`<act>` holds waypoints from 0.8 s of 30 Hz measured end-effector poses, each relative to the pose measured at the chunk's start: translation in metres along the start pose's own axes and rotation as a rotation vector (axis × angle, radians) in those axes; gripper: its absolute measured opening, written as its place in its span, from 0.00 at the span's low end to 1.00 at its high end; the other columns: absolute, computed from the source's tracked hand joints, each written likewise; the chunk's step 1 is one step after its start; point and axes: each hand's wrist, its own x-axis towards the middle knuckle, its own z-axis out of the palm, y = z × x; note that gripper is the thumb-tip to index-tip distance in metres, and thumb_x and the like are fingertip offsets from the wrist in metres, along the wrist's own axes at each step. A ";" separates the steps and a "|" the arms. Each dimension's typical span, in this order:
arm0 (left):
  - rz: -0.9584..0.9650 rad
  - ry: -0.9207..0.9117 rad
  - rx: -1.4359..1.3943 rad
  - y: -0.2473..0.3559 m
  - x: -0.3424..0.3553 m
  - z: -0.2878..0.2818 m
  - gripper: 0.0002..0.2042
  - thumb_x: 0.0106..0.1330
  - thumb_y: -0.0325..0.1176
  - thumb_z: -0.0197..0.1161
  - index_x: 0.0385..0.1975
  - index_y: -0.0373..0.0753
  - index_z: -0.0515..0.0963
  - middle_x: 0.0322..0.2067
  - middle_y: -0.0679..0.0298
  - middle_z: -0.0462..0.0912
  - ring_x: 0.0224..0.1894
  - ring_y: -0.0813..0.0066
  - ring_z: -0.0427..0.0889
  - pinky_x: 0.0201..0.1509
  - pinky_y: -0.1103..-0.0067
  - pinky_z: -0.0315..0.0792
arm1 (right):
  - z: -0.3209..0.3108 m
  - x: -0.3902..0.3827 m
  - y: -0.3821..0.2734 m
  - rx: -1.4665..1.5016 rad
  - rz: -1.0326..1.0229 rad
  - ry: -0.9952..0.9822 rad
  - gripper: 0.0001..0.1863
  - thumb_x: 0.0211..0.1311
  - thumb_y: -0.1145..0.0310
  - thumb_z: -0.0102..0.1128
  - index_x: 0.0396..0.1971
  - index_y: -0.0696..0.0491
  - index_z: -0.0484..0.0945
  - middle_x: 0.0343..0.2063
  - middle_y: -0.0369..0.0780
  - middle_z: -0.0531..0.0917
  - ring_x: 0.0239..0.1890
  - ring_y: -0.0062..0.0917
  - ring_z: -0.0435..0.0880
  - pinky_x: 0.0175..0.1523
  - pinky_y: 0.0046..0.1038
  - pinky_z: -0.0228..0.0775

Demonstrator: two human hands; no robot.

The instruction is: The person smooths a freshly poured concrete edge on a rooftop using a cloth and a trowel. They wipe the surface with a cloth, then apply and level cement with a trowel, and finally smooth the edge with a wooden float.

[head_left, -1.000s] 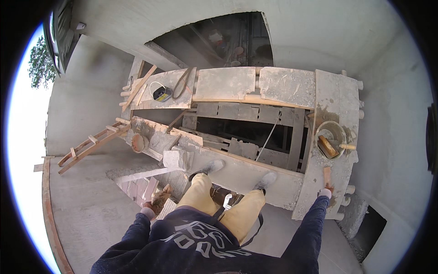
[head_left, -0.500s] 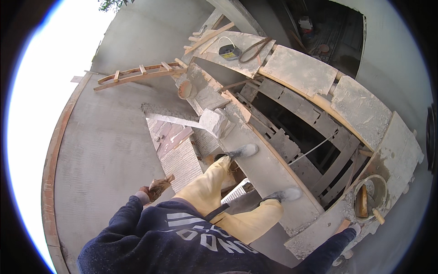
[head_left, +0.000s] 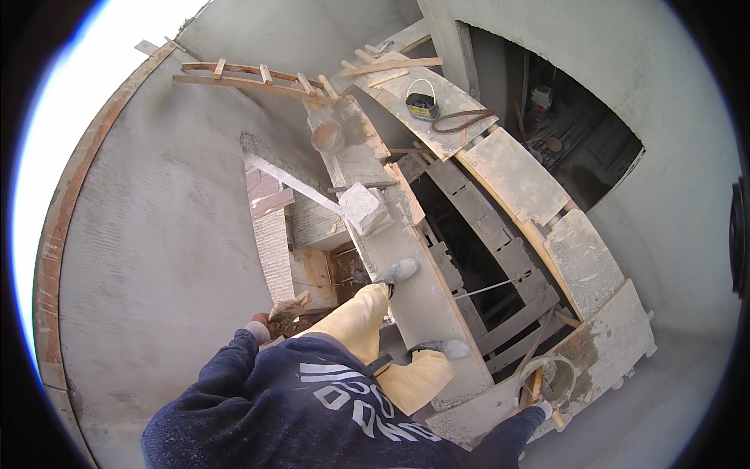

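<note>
My left hand (head_left: 261, 324) is closed around a brown-grey, mortar-smeared object (head_left: 288, 310) beside the grey plastered wall; its kind does not show. My right hand (head_left: 543, 408) is at the near rim of a round bucket (head_left: 576, 383) on the boards at the lower right. A yellowish wooden piece (head_left: 536, 384) stands in the bucket just beyond that hand. Its fingers are too small and partly hidden to tell whether they grip anything. My feet, in grey-dusted footwear (head_left: 400, 270), are on a long plank (head_left: 422, 313).
A pale block (head_left: 363, 209) sits on the plank ahead, with an orange-brown bucket (head_left: 326, 137) farther along. Right of the plank is a deep gap (head_left: 469, 234) with boards below. Across it, scaffold boards (head_left: 516, 176) carry a dark container (head_left: 423, 105). A wooden ladder (head_left: 250, 84) leans far left.
My view has shifted, so the boards and bucket appear farther left. My right hand has come closer to the wooden piece at the bucket. The left hand still holds its object.
</note>
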 end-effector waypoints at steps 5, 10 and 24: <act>0.020 -0.042 -0.100 0.023 0.032 0.022 0.15 0.61 0.34 0.65 0.46 0.37 0.81 0.37 0.56 0.87 0.40 0.65 0.84 0.49 0.73 0.74 | 0.025 -0.040 -0.019 -0.077 -0.026 0.034 0.28 0.69 0.43 0.34 0.57 0.40 0.77 0.58 0.37 0.78 0.64 0.32 0.71 0.72 0.47 0.44; -0.026 -0.031 -0.199 -0.012 0.064 0.041 0.15 0.61 0.34 0.63 0.48 0.41 0.80 0.43 0.51 0.84 0.48 0.53 0.83 0.51 0.67 0.74 | -0.022 -0.114 -0.083 -0.259 -0.100 0.060 0.29 0.68 0.41 0.35 0.52 0.40 0.80 0.53 0.33 0.82 0.60 0.29 0.77 0.69 0.48 0.50; -0.185 0.081 -0.524 0.048 0.269 -0.058 0.16 0.60 0.35 0.65 0.47 0.38 0.81 0.42 0.49 0.84 0.47 0.51 0.82 0.52 0.68 0.74 | -0.251 -0.253 -0.303 -0.461 -0.025 0.187 0.29 0.69 0.42 0.38 0.53 0.47 0.79 0.54 0.40 0.80 0.57 0.32 0.78 0.61 0.37 0.64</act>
